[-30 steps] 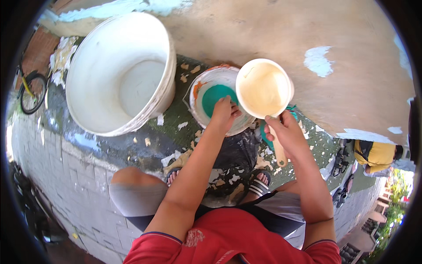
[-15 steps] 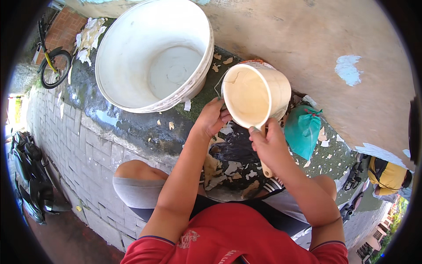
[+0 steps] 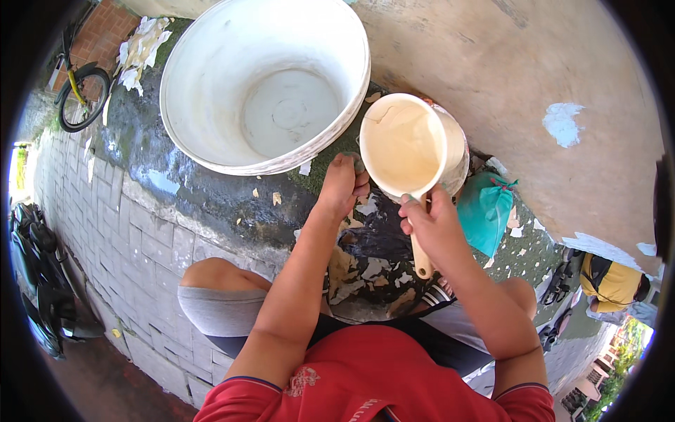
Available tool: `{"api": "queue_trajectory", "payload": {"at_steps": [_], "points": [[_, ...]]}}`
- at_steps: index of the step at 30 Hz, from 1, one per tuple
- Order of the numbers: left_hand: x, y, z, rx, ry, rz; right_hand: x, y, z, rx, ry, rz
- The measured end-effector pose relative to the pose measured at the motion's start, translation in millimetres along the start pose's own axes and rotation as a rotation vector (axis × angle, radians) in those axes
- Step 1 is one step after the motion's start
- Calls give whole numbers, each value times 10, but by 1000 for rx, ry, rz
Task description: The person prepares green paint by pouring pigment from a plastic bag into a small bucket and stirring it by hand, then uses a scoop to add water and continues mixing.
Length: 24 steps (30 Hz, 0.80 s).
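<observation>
My right hand (image 3: 434, 226) grips the handle of a cream plastic dipper (image 3: 402, 144), which is tilted with its mouth toward me. The dipper sits over a paint-stained can (image 3: 461, 153) and hides most of it. My left hand (image 3: 343, 184) is curled on the can's near left rim, just beside the dipper. A big white bucket (image 3: 267, 84), smeared inside and holding nothing, stands to the left on the dark, paint-flecked ground. A teal bag (image 3: 485, 211) lies to the right of my right hand.
A peeling beige wall (image 3: 534, 77) rises behind the can. Grey paving (image 3: 119, 239) runs along the left, with a bicycle wheel (image 3: 83, 98) at the top left and a dark motorbike (image 3: 39, 288) at the left edge. A person in yellow (image 3: 610, 283) is at the right.
The dipper has come down over the can and now hides the teal paint inside. My left hand has stayed on the can's rim. The view has shifted, so the bucket looks nearer.
</observation>
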<state>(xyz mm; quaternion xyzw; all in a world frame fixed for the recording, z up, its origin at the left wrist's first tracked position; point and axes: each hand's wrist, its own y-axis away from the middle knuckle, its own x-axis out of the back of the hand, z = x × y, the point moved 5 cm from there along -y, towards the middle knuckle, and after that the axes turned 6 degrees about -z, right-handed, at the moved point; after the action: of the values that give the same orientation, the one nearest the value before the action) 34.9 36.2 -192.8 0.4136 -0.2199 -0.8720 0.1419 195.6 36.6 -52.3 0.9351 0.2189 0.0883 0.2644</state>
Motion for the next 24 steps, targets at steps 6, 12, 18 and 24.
{"api": "queue_trajectory", "payload": {"at_steps": [6, 12, 18, 24], "points": [[128, -29, 13, 22, -49, 265, 178, 21, -129, -28, -147, -32], [-171, -26, 183, -186, -197, 384, 431, 63, -211, -56, -196, -21], [-643, -146, -69, 111, -105, 158, 658, 102, -236, 8, -134, 31], [-800, -703, -660, 106, 124, 22, 970, 40, -85, 60, 126, 154]]}}
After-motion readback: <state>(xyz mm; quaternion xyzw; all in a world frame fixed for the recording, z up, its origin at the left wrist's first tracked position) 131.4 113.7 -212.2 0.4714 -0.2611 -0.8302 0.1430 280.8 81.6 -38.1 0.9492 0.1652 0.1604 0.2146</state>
